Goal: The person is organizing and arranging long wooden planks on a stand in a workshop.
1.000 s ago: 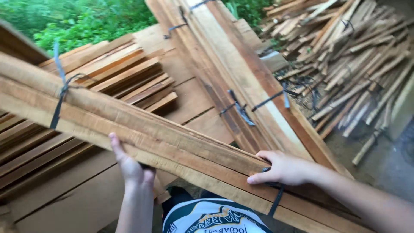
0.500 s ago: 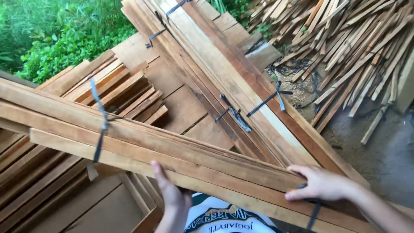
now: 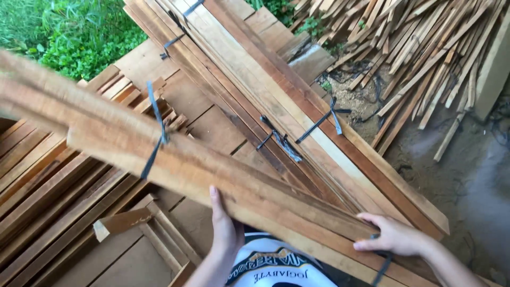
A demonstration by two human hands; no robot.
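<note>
I hold a bundle of long wooden planks [image 3: 175,159] tied with black straps; it runs from the upper left down to the lower right across my front. My left hand [image 3: 224,228] grips the bundle's near edge from below, around its middle. My right hand [image 3: 394,235] rests on top near the lower right end, fingers by a black strap [image 3: 381,266]. A second strap [image 3: 154,141] wraps the bundle further left. The far left end is blurred.
A longer strapped stack of planks [image 3: 276,95] lies diagonally behind. Flat boards and slats [image 3: 64,202] cover the ground at left. A heap of loose wood strips [image 3: 425,53] lies at upper right, greenery [image 3: 69,37] upper left, bare wet ground [image 3: 473,180] right.
The bundle has slid to the right and its left end has risen and blurred; the strap on it moved rightward. Both my hands have shifted right and lower along it.
</note>
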